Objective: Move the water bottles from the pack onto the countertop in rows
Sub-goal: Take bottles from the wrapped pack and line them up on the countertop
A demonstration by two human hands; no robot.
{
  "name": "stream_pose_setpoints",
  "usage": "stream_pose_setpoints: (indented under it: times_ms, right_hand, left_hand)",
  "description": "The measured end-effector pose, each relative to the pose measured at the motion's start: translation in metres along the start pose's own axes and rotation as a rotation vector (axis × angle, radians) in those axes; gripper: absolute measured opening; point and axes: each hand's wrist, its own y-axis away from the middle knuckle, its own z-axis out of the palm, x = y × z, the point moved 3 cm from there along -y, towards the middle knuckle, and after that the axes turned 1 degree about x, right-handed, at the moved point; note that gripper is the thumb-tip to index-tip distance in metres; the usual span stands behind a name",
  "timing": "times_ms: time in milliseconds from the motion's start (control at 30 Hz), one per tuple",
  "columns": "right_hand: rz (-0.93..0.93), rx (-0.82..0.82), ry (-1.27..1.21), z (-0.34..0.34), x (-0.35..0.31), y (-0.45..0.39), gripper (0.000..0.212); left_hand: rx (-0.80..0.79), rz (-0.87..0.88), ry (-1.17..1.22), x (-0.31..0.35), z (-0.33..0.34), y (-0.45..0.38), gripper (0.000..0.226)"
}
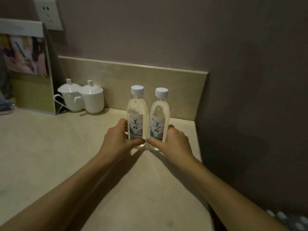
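Two clear water bottles with white caps and printed labels stand upright side by side on the beige countertop point(50, 155), close to the back right corner. My left hand point(119, 140) wraps the lower part of the left bottle point(137, 112). My right hand point(173, 142) wraps the lower part of the right bottle point(159, 117). The two bottles touch or nearly touch. At the bottom right edge, several white caps of the bottle pack point(288, 219) show below the counter level.
Two white lidded cups point(83, 97) stand against the backsplash to the left of the bottles. A standing display card point(28, 67) sits at the far left, with a wall socket point(48, 14) above it. A dark wall borders the counter's right edge.
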Motion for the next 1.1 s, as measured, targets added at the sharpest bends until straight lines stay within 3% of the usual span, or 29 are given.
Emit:
stream_pose_setpoints:
  times_ms: [467, 567, 900, 1100]
  right_hand:
    - [0.139, 0.115, 0.077, 0.077, -0.068, -0.086, 0.065]
    - [0.151, 0.115, 0.125, 0.092, -0.077, -0.096, 0.064]
    - [0.171, 0.149, 0.219, 0.106, -0.091, -0.118, 0.059]
    - [0.188, 0.169, 0.214, 0.106, -0.087, -0.120, 0.058]
  left_hand:
    - [0.154, -0.065, 0.086, -0.076, -0.039, -0.083, 0.067]
    - [0.198, -0.087, 0.103, -0.092, -0.044, -0.096, 0.059]
    - [0.204, -0.112, 0.046, -0.098, -0.049, -0.120, 0.049]
    - [0.148, -0.129, -0.049, -0.096, -0.051, -0.123, 0.059]
